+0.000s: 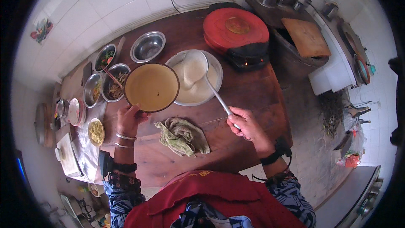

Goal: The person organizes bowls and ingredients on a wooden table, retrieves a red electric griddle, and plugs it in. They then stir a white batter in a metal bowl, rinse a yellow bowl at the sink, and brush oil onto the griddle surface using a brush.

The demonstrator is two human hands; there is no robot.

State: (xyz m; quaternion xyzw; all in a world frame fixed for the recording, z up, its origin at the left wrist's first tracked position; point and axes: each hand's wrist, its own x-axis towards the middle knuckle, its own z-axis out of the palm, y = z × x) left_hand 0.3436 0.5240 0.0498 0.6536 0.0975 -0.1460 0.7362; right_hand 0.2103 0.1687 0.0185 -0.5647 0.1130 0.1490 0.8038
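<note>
My left hand grips the near rim of a round, shallow dish with a tan inside and a dark rim; a small dark speck shows in it. My right hand is closed on the handle of a metal ladle. The ladle's bowl, full of pale batter, is over a large metal basin of the same batter, just right of the dish. Whether it touches the batter I cannot tell. A crumpled green cloth lies on the wooden table between my hands.
A red round electric griddle with lit lamps stands behind right. An empty metal bowl is behind the dish. Left are metal bowls of shredded food, one with chopsticks, and a small yellow-filled bowl. A wooden board lies far right.
</note>
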